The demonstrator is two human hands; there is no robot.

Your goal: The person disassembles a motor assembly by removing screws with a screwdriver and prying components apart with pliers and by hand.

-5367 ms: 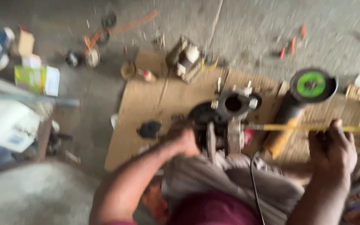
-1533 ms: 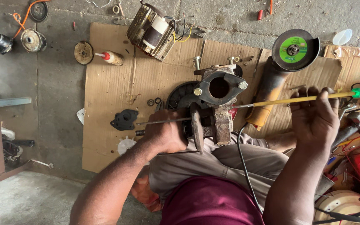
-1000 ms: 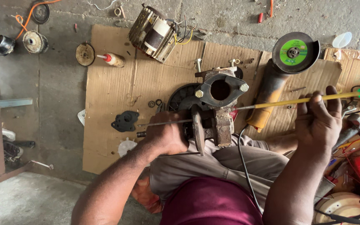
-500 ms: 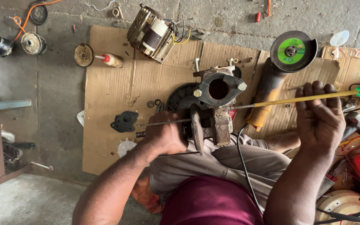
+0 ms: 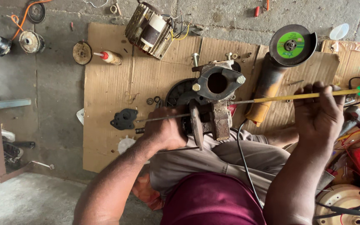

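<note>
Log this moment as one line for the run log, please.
left hand: grips rusty pump body | right hand: holds long screwdriver across it | angle grinder: lying on cardboard

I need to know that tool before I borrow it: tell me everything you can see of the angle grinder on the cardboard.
The angle grinder lies flat on the brown cardboard sheet, to the right of the rusty metal housing. Its long body is worn orange-yellow, with a dark head and guard at the far end. The mounted disc faces up, grey with a green centre label. A long yellow-shafted tool crosses above its body. Neither hand touches it. Whether the black cable nearby is its own cannot be told.
</note>
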